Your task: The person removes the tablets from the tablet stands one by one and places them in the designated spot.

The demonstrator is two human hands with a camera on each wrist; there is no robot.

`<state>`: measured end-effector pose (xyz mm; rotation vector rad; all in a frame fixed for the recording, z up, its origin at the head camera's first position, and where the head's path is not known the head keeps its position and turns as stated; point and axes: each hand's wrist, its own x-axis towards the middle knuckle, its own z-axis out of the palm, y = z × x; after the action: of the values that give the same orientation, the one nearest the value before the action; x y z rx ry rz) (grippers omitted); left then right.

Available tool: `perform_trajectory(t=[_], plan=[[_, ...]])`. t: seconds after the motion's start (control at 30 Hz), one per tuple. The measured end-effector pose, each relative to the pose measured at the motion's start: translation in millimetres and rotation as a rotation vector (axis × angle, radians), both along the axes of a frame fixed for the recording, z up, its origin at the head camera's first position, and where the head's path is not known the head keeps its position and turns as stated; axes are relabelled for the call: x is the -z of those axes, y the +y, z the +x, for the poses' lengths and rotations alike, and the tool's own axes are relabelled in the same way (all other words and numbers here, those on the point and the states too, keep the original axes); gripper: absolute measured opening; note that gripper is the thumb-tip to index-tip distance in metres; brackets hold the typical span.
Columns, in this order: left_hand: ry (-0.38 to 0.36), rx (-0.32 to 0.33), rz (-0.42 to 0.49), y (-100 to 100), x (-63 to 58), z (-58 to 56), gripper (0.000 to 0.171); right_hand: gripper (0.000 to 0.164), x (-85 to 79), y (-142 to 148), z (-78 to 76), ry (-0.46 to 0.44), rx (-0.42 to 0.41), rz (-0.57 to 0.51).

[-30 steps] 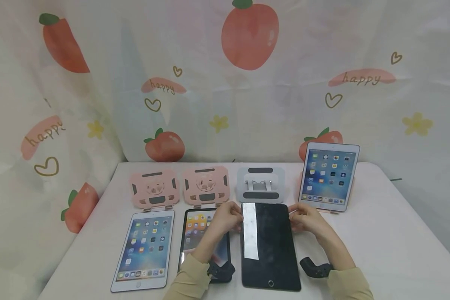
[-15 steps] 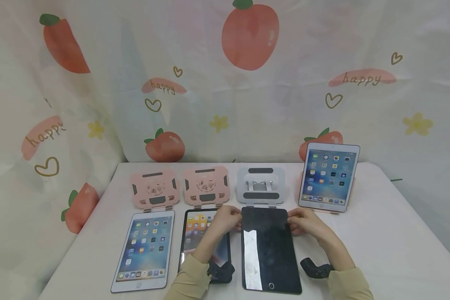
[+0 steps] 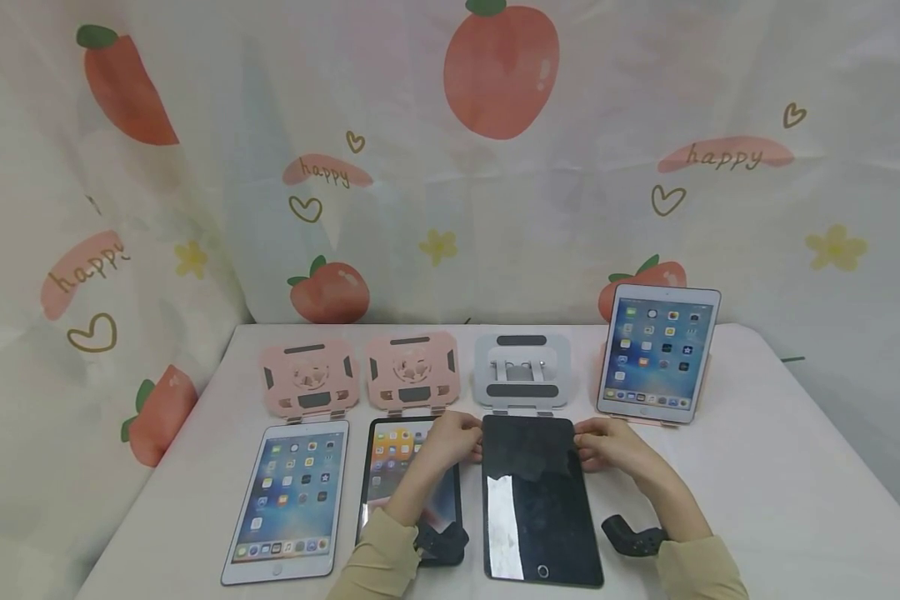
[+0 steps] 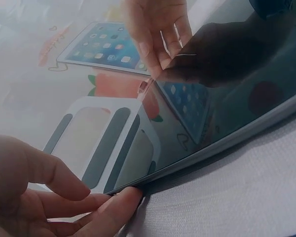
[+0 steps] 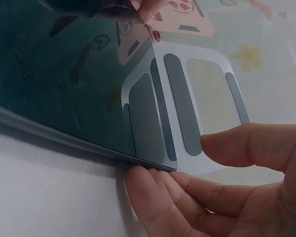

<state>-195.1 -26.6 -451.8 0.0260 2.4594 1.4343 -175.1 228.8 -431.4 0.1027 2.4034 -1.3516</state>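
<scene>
A black tablet [image 3: 540,492] with a dark screen and a round home button lies between my two hands, in front of the pale grey-blue stand [image 3: 522,371]. My left hand [image 3: 456,437] holds its far left corner; in the left wrist view the fingertips [image 4: 126,197] are right at the corner, with the thumb apart above. On the far right corner, my right hand [image 3: 607,442] does the same, and its fingers [image 5: 148,192] reach under the edge in the right wrist view. The screen mirrors the stand behind it.
Two pink stands [image 3: 311,377] stand at the back left. Before them lie a white tablet [image 3: 288,500] and a black-rimmed tablet [image 3: 393,450], partly under my left arm. At the right, another white tablet [image 3: 660,354] leans upright on a stand. A patterned cloth [image 3: 450,200] hangs behind the table.
The black tablet's far edge has come down slightly toward me, showing the stand's hinge behind it. The white reflection has slid down the screen. Both hands have stayed at the corners.
</scene>
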Motion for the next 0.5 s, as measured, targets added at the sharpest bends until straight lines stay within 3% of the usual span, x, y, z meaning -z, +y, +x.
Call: perform_trajectory(t=[0.27, 0.5], plan=[[0.033, 0.011, -0.037, -0.1, -2.0, 1.6, 0.028, 0.041, 0.6, 0.3, -0.6, -0.008, 0.008, -0.005], [0.022, 0.009, -0.015, 0.6, -2.2, 0.8, 0.030, 0.040, 1.6, 2.3, 0.5, -0.006, 0.019, -0.023]])
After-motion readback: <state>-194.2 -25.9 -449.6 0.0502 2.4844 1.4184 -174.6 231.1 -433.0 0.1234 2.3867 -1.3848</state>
